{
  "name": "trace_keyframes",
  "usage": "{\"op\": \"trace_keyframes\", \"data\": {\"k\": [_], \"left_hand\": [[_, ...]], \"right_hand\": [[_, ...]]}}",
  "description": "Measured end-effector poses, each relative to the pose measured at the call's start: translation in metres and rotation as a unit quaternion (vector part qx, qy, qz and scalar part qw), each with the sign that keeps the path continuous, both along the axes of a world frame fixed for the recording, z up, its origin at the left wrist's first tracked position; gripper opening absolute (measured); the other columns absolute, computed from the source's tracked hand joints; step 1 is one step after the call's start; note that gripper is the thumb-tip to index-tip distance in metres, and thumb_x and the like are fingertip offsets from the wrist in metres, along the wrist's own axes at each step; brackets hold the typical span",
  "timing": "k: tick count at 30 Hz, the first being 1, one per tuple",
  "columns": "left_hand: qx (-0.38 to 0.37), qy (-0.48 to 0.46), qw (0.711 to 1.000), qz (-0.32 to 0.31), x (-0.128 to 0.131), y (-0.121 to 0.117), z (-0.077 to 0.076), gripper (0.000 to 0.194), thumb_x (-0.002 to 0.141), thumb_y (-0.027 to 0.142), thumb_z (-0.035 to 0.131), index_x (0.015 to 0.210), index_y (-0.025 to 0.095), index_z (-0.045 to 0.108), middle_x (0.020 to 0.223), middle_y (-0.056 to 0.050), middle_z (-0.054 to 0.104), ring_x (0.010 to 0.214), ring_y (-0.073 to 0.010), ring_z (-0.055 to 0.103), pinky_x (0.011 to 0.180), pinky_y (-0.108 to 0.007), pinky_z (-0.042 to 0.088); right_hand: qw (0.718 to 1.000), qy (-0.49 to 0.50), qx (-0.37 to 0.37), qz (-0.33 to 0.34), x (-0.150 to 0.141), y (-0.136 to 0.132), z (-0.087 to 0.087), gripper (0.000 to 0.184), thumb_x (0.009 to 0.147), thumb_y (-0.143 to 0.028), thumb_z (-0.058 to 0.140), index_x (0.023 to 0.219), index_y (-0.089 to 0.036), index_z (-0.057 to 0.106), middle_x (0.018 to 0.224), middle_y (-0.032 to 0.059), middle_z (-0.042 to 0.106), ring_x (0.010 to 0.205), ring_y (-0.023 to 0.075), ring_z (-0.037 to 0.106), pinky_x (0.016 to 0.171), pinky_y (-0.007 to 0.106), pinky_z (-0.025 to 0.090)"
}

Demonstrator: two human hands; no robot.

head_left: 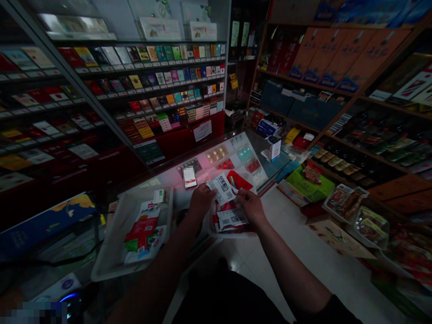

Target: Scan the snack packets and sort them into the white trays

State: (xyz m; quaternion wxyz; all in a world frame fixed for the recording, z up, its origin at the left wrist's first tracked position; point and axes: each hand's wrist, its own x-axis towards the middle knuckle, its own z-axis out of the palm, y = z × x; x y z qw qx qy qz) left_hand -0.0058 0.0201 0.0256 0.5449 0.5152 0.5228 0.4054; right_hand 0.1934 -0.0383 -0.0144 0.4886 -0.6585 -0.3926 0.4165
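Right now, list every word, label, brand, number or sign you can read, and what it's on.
"果脆巧" (tentative): white packet between left hand and right hand; other characters unclear.
Too small or blurred: all else, including lower white packet, cigarette packs, orange cartons, paper notice, counter sign.

White packet (222,189) between my left hand (201,200) and right hand (250,206), above a plastic tub (218,234), second tub (113,243) to the left.
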Motion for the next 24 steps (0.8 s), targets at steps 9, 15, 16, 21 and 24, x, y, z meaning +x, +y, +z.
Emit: {"op": "trace_keyframes", "data": {"k": [9, 15, 16, 21, 24], "left_hand": [[-0.028, -0.096, 0.995, 0.000, -0.038, -0.022, 0.008, 0.037, 0.071, 0.039, 0.078, 0.099, 0.016, 0.069, 0.089, -0.007, 0.079, 0.078, -0.0196, 0.071, 0.071, -0.031, 0.054], [0.023, -0.091, 0.995, 0.025, -0.088, -0.016, 0.029, 0.042, 0.065, 0.043, 0.084, 0.095, 0.016, 0.069, 0.086, -0.005, 0.076, 0.075, -0.0180, 0.070, 0.074, -0.032, 0.055], [0.028, -0.080, 0.996, 0.022, -0.097, -0.015, 0.033, 0.041, 0.065, 0.043, 0.084, 0.092, 0.016, 0.069, 0.084, -0.005, 0.075, 0.074, -0.0181, 0.070, 0.074, -0.032, 0.056], [0.058, -0.020, 0.998, 0.012, -0.137, -0.010, 0.045, 0.038, 0.066, 0.043, 0.080, 0.091, 0.016, 0.070, 0.083, -0.004, 0.074, 0.075, -0.0183, 0.070, 0.074, -0.032, 0.058], [0.095, 0.032, 0.995, 0.004, -0.155, -0.008, 0.045, 0.038, 0.071, 0.042, 0.076, 0.098, 0.017, 0.071, 0.088, -0.004, 0.073, 0.080, -0.0182, 0.071, 0.075, -0.031, 0.058]], "right_hand": [[0.976, 0.215, -0.008, -0.018, -0.045, -0.007, 0.025, 0.044, 0.060, -0.043, 0.085, 0.095, -0.017, 0.075, 0.070, 0.0019, 0.074, 0.055, 0.0166, 0.063, 0.054, 0.028, 0.047], [0.984, 0.175, 0.029, 0.005, -0.072, -0.008, 0.032, 0.038, 0.061, -0.040, 0.084, 0.091, -0.016, 0.078, 0.078, 0.0039, 0.077, 0.066, 0.0197, 0.068, 0.066, 0.032, 0.052], [0.987, 0.159, 0.037, 0.013, -0.077, -0.008, 0.033, 0.036, 0.063, -0.039, 0.083, 0.090, -0.016, 0.078, 0.078, 0.0036, 0.077, 0.066, 0.0193, 0.068, 0.067, 0.032, 0.052], [0.993, 0.058, 0.087, 0.061, -0.106, -0.002, 0.047, 0.027, 0.073, -0.035, 0.074, 0.094, -0.018, 0.080, 0.083, 0.0036, 0.078, 0.075, 0.0198, 0.070, 0.074, 0.033, 0.053], [0.990, -0.021, 0.116, 0.077, -0.119, 0.003, 0.052, 0.025, 0.078, -0.034, 0.071, 0.097, -0.020, 0.081, 0.090, 0.0041, 0.079, 0.083, 0.0210, 0.071, 0.080, 0.034, 0.054]]}}
